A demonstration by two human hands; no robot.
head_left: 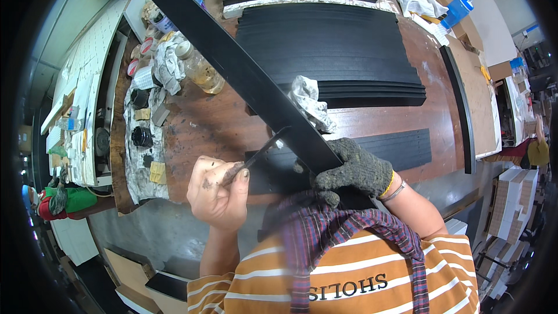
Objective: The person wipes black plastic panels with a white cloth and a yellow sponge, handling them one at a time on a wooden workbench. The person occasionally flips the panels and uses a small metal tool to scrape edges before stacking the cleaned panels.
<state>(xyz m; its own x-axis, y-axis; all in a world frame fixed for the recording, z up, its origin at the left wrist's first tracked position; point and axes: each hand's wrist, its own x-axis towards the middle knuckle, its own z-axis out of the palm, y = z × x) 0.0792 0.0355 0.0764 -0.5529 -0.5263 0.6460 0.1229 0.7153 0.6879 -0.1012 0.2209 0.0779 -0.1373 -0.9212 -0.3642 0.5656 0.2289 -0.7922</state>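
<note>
Bare left hand (218,192) pinches a thin brush (256,157) (tip raised), gloved right hand (351,168) grips the long black board (244,72).

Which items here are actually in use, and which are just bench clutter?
In use:
- long black strip, held by the gloved right hand
- thin brush, gripped in the bare left hand, tip at the strip's edge

Lying about:
- stacked black strips
- crumpled rag
- plastic bottle
- small black jars
- blue bottle
</note>
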